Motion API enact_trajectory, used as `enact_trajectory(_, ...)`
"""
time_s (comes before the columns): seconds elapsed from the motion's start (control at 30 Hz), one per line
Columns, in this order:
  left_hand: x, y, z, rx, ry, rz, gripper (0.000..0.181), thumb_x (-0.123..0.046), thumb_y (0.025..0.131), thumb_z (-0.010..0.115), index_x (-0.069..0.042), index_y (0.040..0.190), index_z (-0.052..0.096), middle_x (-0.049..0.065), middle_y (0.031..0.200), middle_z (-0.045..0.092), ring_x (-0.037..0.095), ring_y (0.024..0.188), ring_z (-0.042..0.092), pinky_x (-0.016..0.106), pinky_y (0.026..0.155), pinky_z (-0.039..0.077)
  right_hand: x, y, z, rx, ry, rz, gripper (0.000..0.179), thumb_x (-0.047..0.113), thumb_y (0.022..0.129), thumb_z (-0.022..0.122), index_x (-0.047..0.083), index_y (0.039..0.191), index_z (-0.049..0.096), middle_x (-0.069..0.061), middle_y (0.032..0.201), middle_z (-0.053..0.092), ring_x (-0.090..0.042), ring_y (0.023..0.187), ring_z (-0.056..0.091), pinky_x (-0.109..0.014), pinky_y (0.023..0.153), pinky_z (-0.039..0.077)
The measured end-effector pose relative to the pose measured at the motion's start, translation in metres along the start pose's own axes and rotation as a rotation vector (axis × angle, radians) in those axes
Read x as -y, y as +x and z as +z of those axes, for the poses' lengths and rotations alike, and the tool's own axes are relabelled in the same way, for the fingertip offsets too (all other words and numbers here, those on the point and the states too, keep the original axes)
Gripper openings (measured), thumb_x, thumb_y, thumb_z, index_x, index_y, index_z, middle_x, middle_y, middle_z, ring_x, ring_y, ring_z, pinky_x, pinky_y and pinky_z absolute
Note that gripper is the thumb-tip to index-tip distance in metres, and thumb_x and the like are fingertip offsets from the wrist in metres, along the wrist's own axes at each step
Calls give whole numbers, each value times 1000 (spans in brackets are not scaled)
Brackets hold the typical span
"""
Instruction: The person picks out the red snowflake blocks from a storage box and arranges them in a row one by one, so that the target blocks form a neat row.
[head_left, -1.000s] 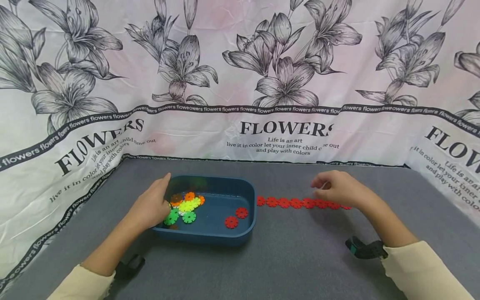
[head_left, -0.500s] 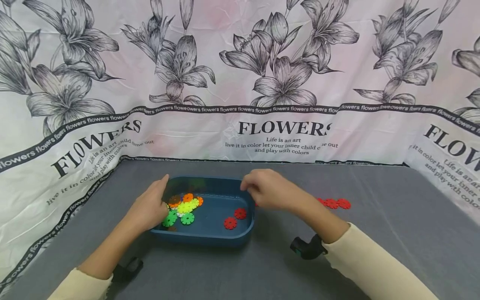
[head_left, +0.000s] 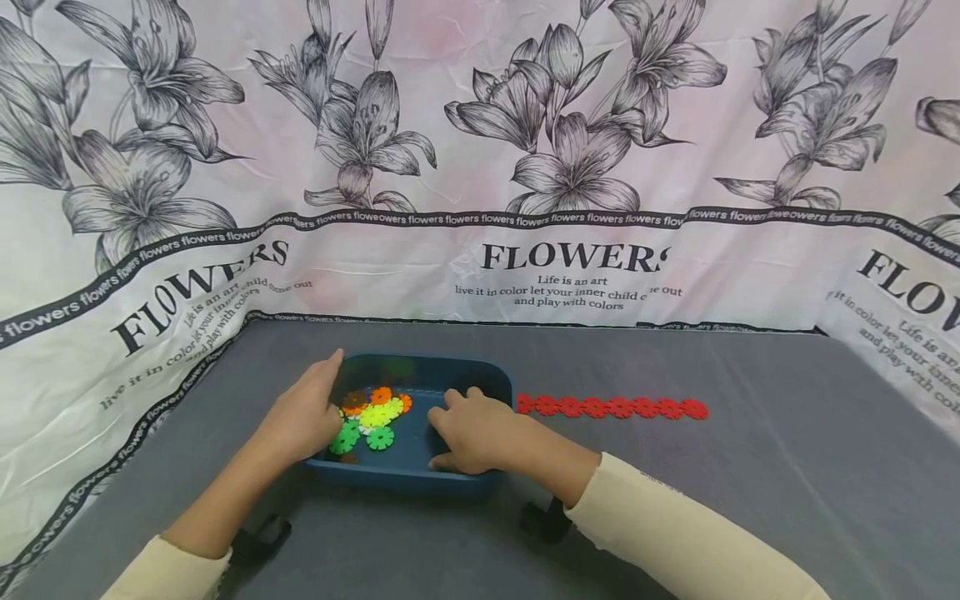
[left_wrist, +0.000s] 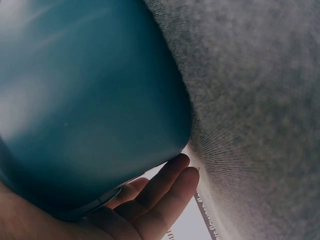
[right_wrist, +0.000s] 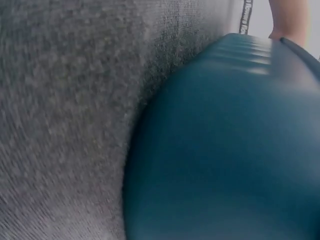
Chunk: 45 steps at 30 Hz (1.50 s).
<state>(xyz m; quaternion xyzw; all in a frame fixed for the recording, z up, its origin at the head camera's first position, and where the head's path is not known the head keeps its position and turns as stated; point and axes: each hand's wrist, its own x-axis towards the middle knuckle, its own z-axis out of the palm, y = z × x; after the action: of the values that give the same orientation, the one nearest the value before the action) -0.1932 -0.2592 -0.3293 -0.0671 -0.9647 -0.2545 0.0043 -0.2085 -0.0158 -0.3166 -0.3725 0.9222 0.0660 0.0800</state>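
Observation:
My left hand (head_left: 302, 412) holds the left end of a dark blue plastic tub (head_left: 408, 477), its thumb at the inner side. In the left wrist view its fingers (left_wrist: 167, 192) lie along the tub's outside. The right hand (head_left: 480, 429) reaches over the right rim into the tub, fingers spread and pointing down; no piece shows between them. What lies beneath that hand is hidden. Notched plastic discs lie in the tub's left part: green (head_left: 380, 437), yellow (head_left: 377, 414) and orange (head_left: 382, 395) ones.
A straight row of red notched discs (head_left: 620, 407) extends rightward from the tub along the grey cloth (head_left: 675, 492). A white curtain with flower prints (head_left: 420, 267) rises behind the table. In the right wrist view the tub's outer wall (right_wrist: 220, 150) fills much of the picture.
My right hand has moved left from the red row, over the tub's right rim and down inside, now covering the two red discs seen there before. The left hand stays at the tub.

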Motion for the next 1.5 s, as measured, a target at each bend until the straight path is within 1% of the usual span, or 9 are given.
enact_trajectory(0.1, -1, 1, 0, 5, -6, -5, 78, 9, 85, 39, 5, 158, 13, 33, 157, 21, 32, 79, 50, 36, 52, 33, 2, -2, 0, 10, 7, 32, 55, 46, 93, 68, 14, 136, 60, -8, 127, 57, -25, 103, 54, -35, 87, 49)
enact_trajectory(0.2, -2, 1, 1, 11, -13, -13, 78, 9, 85, 38, 3, 159, 12, 32, 158, 20, 27, 64, 43, 36, 51, 32, 4, -2, -2, 37, 15, 60, 49, 36, 93, 70, 14, 136, 60, -9, 128, 58, -26, 101, 55, -37, 87, 49)
enact_trajectory(0.4, -2, 2, 1, 8, -11, -11, 78, 9, 85, 39, 3, 159, 13, 32, 157, 21, 26, 65, 43, 36, 51, 33, 6, -2, -4, 75, 42, 69, 44, 22, 89, 76, 14, 130, 62, -9, 121, 59, -23, 87, 54, -35, 79, 49)
enact_trajectory(0.6, -1, 1, -1, -8, 1, -6, 78, 9, 85, 39, 5, 158, 14, 33, 156, 23, 27, 69, 45, 36, 51, 33, 1, -2, -5, 32, 112, 23, 36, 13, 89, 76, 13, 124, 66, -7, 105, 60, -18, 73, 52, -26, 63, 48)
enact_trajectory(0.87, 0, 2, 0, 0, -1, -8, 78, 9, 85, 39, 4, 158, 14, 33, 156, 22, 27, 67, 43, 35, 51, 32, -8, -1, -5, 56, 184, -49, 24, 4, 89, 72, 12, 112, 66, 2, 88, 56, -14, 80, 50, -25, 66, 46)
enact_trajectory(1.07, -1, 1, 0, -3, 0, -2, 77, 9, 85, 39, 5, 158, 15, 33, 156, 23, 31, 78, 48, 36, 51, 32, -13, 1, -5, 86, 271, -50, 22, -2, 87, 69, 14, 100, 64, 5, 84, 57, -14, 77, 52, -26, 64, 46)
enact_trajectory(1.13, -1, 1, 0, -3, -3, -2, 77, 9, 85, 39, 5, 158, 15, 33, 156, 23, 29, 71, 46, 36, 51, 32, -13, 2, -5, 87, 295, -38, 22, -3, 86, 69, 15, 98, 65, 5, 85, 57, -14, 76, 52, -26, 63, 46)
enact_trajectory(1.3, -1, 0, 0, -6, 0, -5, 77, 9, 85, 39, 5, 158, 15, 33, 156, 23, 25, 60, 39, 36, 51, 32, -12, 1, -2, 35, 309, -28, 18, -3, 85, 69, 14, 90, 65, 4, 79, 58, -14, 71, 51, -27, 61, 45)
enact_trajectory(1.5, 0, 2, 0, -5, 7, -9, 77, 9, 85, 40, 5, 158, 15, 33, 156, 24, 27, 68, 45, 36, 52, 32, -7, -1, 4, -98, 282, 13, 12, 1, 86, 71, 11, 86, 64, 2, 71, 54, -14, 63, 50, -26, 53, 44)
